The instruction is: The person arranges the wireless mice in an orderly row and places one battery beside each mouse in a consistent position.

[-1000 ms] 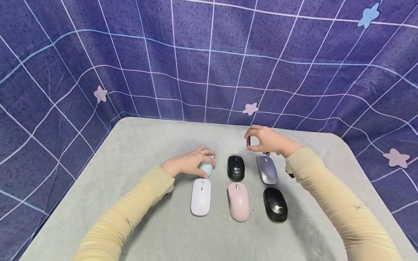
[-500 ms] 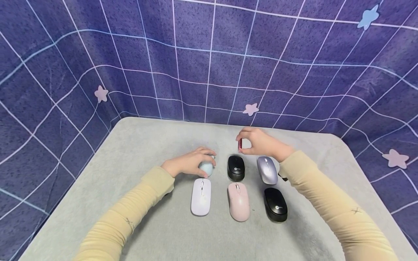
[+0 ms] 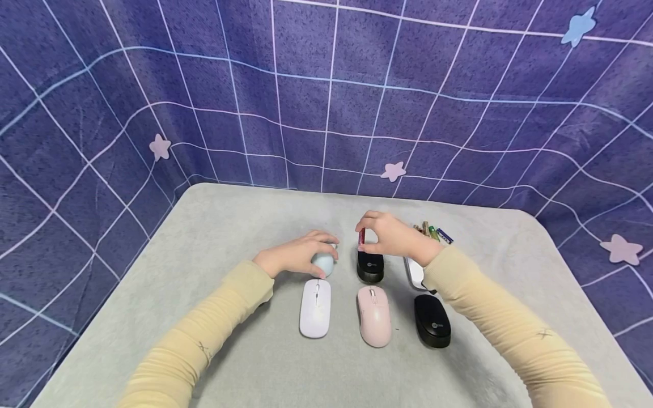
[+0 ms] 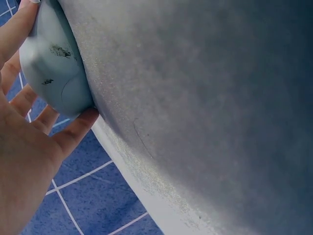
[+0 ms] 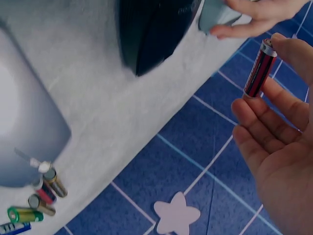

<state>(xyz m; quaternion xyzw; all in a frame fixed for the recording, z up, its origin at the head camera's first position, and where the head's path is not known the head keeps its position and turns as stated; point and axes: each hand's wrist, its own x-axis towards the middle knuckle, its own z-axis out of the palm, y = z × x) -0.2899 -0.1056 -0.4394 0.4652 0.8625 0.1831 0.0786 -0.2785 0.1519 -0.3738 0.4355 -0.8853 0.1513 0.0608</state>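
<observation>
R hand [image 3: 390,233] pinches a red battery [image 5: 259,71] btwn thumb & fingertips; in the head view it's over the far end of a black mouse [image 3: 370,267], just in front of that hand. Can't tell if battery & mouse touch there. L hand [image 3: 296,254] is curled round a pale blue mouse [image 3: 322,264], w/ the battery off to its right. Hands are apart, close neighbours, black mouse btwn.

White mouse [image 3: 314,309] lies just below L hand; pink mouse [image 3: 374,317] btwn the forearms; silver mouse [image 3: 415,275] partly under R wrist; second black mouse [image 3: 432,321] nearer the body from R hand.

L wrist cam shows dark scuffs on the blue mouse's side, not visible from head. R wrist cam shows ends of the loose batteries [image 5: 25,215] (green, blue, red, brownish), which R hand & wrist partly hide from head.

Red battery has a silver band & pale lettering, too small to read. Pale logos on both black mice, also illegible.
</observation>
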